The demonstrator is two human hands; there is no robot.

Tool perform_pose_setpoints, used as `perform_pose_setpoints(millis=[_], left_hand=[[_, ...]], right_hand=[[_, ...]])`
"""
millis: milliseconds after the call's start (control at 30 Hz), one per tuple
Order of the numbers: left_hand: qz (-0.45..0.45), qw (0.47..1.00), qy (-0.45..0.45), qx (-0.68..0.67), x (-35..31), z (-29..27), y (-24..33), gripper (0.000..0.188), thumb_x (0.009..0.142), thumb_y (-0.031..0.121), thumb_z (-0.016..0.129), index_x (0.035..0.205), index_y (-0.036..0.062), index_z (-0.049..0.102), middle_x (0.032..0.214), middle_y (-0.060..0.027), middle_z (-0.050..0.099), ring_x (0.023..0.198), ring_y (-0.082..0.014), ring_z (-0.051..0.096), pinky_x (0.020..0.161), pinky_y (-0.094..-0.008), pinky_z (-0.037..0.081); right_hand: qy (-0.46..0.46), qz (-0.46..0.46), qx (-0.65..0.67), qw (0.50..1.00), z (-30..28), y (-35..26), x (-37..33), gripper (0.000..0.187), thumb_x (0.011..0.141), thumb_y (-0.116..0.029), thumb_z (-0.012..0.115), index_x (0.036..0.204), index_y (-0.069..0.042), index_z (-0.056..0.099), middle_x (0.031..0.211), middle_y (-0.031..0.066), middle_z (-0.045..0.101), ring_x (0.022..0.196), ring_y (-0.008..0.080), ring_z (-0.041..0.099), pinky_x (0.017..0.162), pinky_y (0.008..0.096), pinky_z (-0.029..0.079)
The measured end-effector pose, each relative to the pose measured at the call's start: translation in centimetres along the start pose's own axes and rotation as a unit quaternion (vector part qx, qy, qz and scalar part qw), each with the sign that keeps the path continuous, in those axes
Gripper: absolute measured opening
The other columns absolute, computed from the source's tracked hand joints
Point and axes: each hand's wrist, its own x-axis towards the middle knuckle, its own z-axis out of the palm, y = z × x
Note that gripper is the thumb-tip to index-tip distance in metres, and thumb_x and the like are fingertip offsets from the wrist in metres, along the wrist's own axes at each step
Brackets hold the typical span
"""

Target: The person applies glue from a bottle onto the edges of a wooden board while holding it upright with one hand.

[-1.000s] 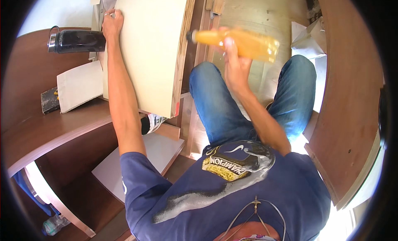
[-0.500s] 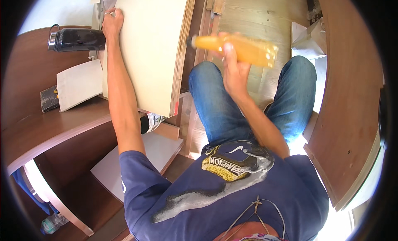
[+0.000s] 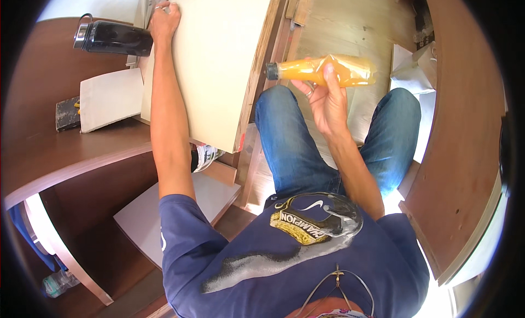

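My right hand (image 3: pixel 328 107) grips a clear plastic bottle (image 3: pixel 355 71) filled with yellow-orange contents. Its dark cap points left, the bottle lies nearly level above my knees, and its side is dented under my thumb. At the far left end of a cream board (image 3: pixel 213 61) is my left hand (image 3: pixel 165 24), with a ring on it and its fingers curled closed. What those fingers hold, if anything, is hidden. My left forearm stretches along the board's left side. Beside the left wrist a black flask (image 3: pixel 117 37) with a metal lid and carrying loop lies on its side.
A white panel piece (image 3: pixel 109 96) leans by a dark flat plate (image 3: pixel 68 113) on the brown shelf (image 3: pixel 104 146). Below stands an open brown compartment with a grey-white board (image 3: pixel 210 195) and a plastic bottle (image 3: pixel 59 284). A tall brown panel (image 3: pixel 465 127) rises at right.
The yellow-orange bottle has come slightly nearer and to the right in view, and now looks dented under my thumb. My left hand stays at the board's far end while the view shifts.
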Motion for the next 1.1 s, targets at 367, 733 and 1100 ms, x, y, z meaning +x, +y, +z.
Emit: perform_pose_setpoints(millis=[367,733,1100], left_hand=[[0.019,0.999,0.029,0.009,-0.7,-0.1,0.1,0.044,0.088,0.04,0.053,0.115,0.0059,0.061,0.102,-0.0276,0.065,0.101,-0.0428,0.061,0.089,-0.0466,0.047],[0.003,1.0,0.026,-0.001,-0.3,-0.4,0.1,0.05,0.084,0.043,0.051,0.119,0.0089,0.062,0.111,-0.0262,0.065,0.109,-0.0397,0.06,0.095,-0.0439,0.045],[-0.007,1.0,-0.015,0.005,-0.3,0.1,0.8,0.05,0.084,0.044,0.051,0.12,0.01,0.061,0.112,-0.0258,0.065,0.109,-0.04,0.06,0.094,-0.0445,0.045]], right_hand=[[0.005,-0.011,0.0,1.0,1.1,1.0,-1.0,0.025,0.098,-0.023,0.054,0.117,-0.006,0.054,0.114,0.0143,0.061,0.105,0.0265,0.062,0.084,0.0459,0.057],[-0.094,-0.172,-0.128,0.972,1.8,2.8,-4.0,0.044,0.097,-0.01,0.051,0.135,-0.007,0.03,0.126,0.0203,0.051,0.12,0.0388,0.053,0.104,0.0532,0.042],[-0.066,-0.177,-0.103,0.977,2.3,2.1,-3.2,0.04,0.095,0.003,0.047,0.131,-0.001,0.031,0.121,0.0188,0.055,0.115,0.032,0.058,0.101,0.0446,0.047]])
